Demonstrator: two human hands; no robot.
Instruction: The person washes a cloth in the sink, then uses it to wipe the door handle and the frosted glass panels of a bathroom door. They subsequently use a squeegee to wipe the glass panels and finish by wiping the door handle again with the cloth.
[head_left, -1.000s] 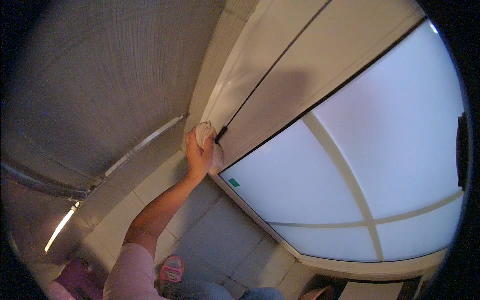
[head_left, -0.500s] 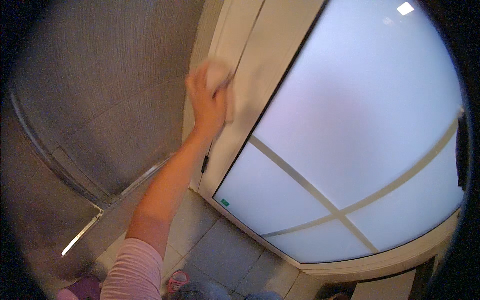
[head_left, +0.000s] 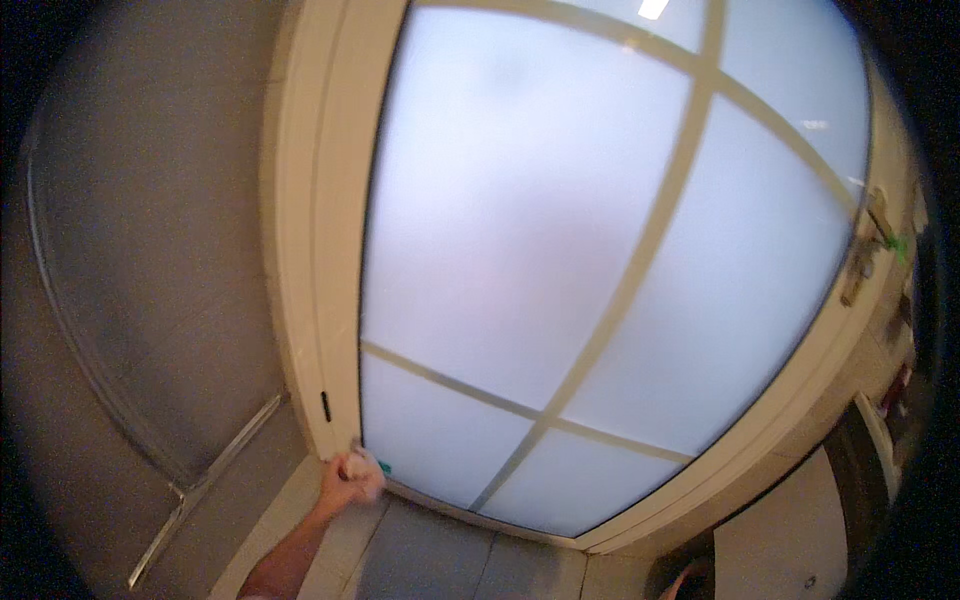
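My left hand [head_left: 340, 487] reaches in from the lower left, its fingers closed round a crumpled pale cloth [head_left: 366, 474]. The cloth is pressed to, or very close to, the lower left corner of a door [head_left: 322, 250] with a cream frame. Frosted glass panes [head_left: 500, 220] fill the door, divided by beige bars. A small green label [head_left: 385, 467] on the glass shows just beside the cloth. Above the hand, a short black hinge [head_left: 325, 406] sits on the frame. My right hand does not show.
At left stands a grey tiled wall [head_left: 180, 200] with a metal-edged glass panel [head_left: 60, 290]. A door handle [head_left: 862, 265] is at the far right, above a pale cabinet [head_left: 780, 530]. Grey floor tiles [head_left: 425, 555] lie below. A small orange-brown shape at the bottom edge is unclear.
My left hand has moved down the door's frame with the cloth, from its upper part to the bottom corner. The view has shifted, bringing the door handle into sight.
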